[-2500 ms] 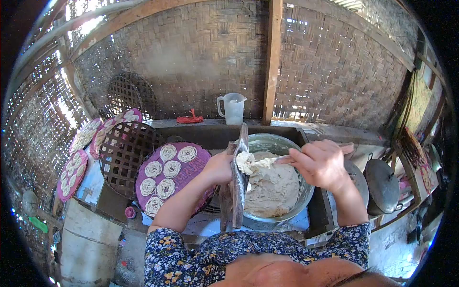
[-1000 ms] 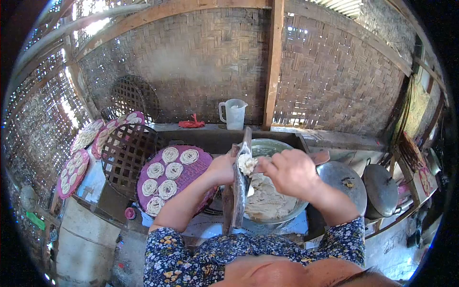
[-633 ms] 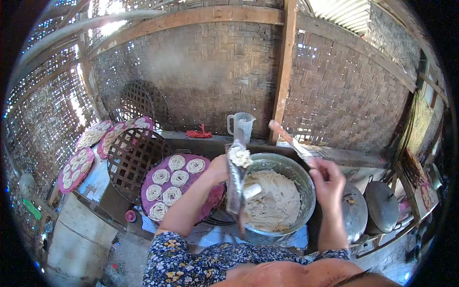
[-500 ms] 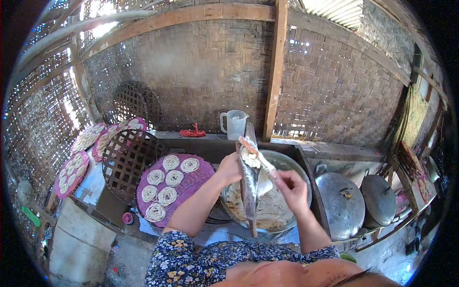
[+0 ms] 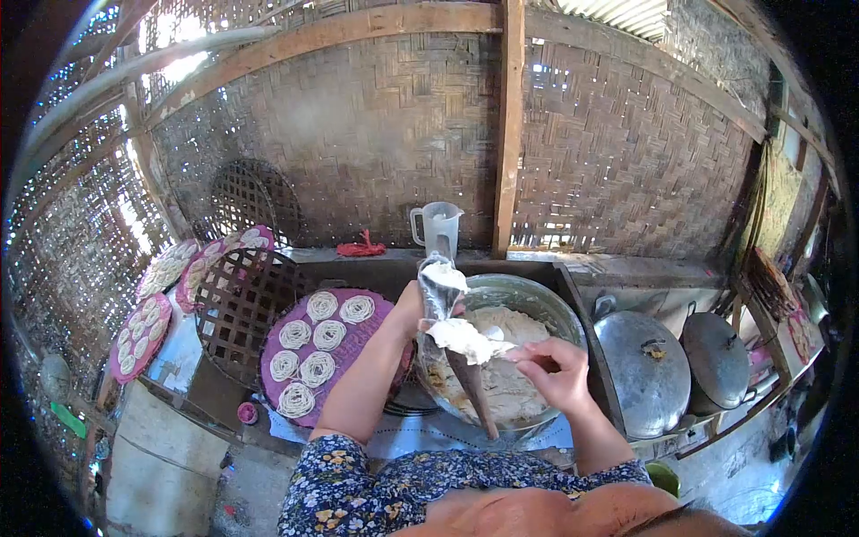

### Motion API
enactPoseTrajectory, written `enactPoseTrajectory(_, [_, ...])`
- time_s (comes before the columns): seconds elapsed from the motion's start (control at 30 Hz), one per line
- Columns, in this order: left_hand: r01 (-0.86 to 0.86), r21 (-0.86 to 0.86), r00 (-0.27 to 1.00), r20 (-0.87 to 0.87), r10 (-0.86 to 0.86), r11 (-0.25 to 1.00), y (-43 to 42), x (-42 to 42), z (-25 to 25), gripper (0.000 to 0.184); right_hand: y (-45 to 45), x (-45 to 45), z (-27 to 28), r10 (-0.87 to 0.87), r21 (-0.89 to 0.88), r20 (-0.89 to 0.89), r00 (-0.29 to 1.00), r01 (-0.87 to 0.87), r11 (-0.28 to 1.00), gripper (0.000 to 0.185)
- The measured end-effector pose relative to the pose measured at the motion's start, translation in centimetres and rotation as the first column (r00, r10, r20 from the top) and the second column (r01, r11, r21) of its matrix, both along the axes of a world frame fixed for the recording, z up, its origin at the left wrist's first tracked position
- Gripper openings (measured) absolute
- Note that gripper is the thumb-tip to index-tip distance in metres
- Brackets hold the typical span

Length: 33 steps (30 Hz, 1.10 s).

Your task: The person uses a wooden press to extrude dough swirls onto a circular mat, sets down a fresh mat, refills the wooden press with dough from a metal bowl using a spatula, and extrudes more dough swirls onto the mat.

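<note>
A white, sticky-looking lump of soft dough [image 5: 459,340] clings to the tip of a slim, dough-smeared stick [image 5: 506,352], above a wide, round metal basin [image 5: 574,324]. The right hand [image 5: 559,371] pinches that stick between narrowed fingers. If the pinch slackens or the stick tilts, the overhanging lump could slide off; tackiness could also leave part of it stuck to the stick. The lump looks ragged, moist and uneven. It overlaps a long, dark wooden tool [image 5: 474,394], though contact cannot be told. The left hand [image 5: 410,313] is closed around the tool, its fingers partly hidden; a loose grip might let it twist. A smaller white clump [image 5: 445,276] sits on the tool's far part. Beige dough [image 5: 514,327] fills the basin. To the left, a round purple tray [image 5: 358,342] bears pale coiled nests [image 5: 317,369]; beyond stands a translucent plastic jug [image 5: 441,222].
</note>
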<state>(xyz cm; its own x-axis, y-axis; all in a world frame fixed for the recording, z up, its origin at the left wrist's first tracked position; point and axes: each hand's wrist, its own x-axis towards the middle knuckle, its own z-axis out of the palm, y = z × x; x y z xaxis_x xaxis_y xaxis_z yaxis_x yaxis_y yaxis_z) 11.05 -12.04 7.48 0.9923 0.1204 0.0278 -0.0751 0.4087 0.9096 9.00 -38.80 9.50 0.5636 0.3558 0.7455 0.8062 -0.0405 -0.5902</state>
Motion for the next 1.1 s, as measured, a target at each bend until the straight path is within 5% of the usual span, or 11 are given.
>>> enactPoseTrajectory(0.1, [-0.078, 0.45, 0.953, 0.296, -0.066, 0.89, -2.1, -1.4, 0.6, 0.015, 0.8, 2.2, 0.7, -0.187, -0.015, -0.356, 0.916, 0.194, 0.981, 0.022])
enactPoseTrajectory(0.13, [-0.316, 0.774, 0.903, 0.422, -0.076, 0.548, -3.7, -2.9, 1.8, 0.018, 1.3, 3.3, 0.5, -0.308, -0.021, -0.198, 0.931, 0.31, 0.95, 0.02])
enactPoseTrajectory(0.27, [-0.103, 0.444, 0.98, 0.199, 0.014, 0.89, -1.0, 0.9, -3.1, 0.022, 1.3, 1.8, 0.4, -0.293, -0.035, 0.318, 0.902, 0.32, 0.947, 0.013])
enactPoseTrajectory(0.33, [-0.137, 0.5, 0.99, 0.085, 0.11, 0.855, 0.0, -0.5, -1.8, 0.03, 0.5, 0.6, -0.2, -0.153, -0.071, 0.298, 0.942, 0.182, 0.981, 0.013])
enactPoseTrajectory(0.43, [-0.031, -0.083, 0.999, 0.016, 0.033, 0.996, 1.0, -0.7, -0.4, 0.017, -1.2, 0.3, -0.7, 0.16, -0.046, -0.197, 0.967, -0.172, 0.984, 0.015])
enactPoseTrajectory(0.6, [-0.02, 0.47, 0.885, 0.419, -0.203, 0.883, -1.5, -1.7, 0.5, 0.067, -0.6, 3.4, 0.7, -0.263, -0.198, -0.269, 0.927, 0.214, 0.957, 0.025])
enactPoseTrajectory(0.73, [0.038, 0.151, 0.976, 0.208, -0.069, 0.988, 0.7, -2.9, -0.1, 0.049, -2.0, 3.3, -2.7, -0.013, -0.102, -0.314, 0.949, -0.02, 0.995, 0.027])
enactPoseTrajectory(0.83, [-0.106, 0.195, 0.964, 0.262, 0.052, 0.975, 2.6, -6.4, 1.2, 0.044, -4.5, 1.6, -0.6, -0.358, -0.337, -0.283, 0.89, 0.257, 0.906, 0.024])
enactPoseTrajectory(0.97, [0.0, -0.083, 0.916, 0.399, 0.033, 0.997, 4.0, -9.3, 2.1, 0.045, -5.9, 1.8, -3.5, -0.455, -0.491, 0.366, 0.811, 0.584, 0.646, 0.028])
enactPoseTrajectory(1.03, [0.238, -0.178, 0.799, 0.595, -0.089, 0.955, 3.0, -9.0, 3.2, 0.041, -2.7, -1.0, -3.5, -0.066, -0.225, -0.43, 0.9, -0.036, 0.974, 0.051])
enactPoseTrajectory(1.1, [0.439, -0.199, 0.66, 0.733, -0.165, 0.876, 2.1, -8.6, 4.2, 0.038, 0.8, -4.1, -4.9, 0.535, 0.286, -0.734, 0.418, -0.524, 0.802, 0.082])
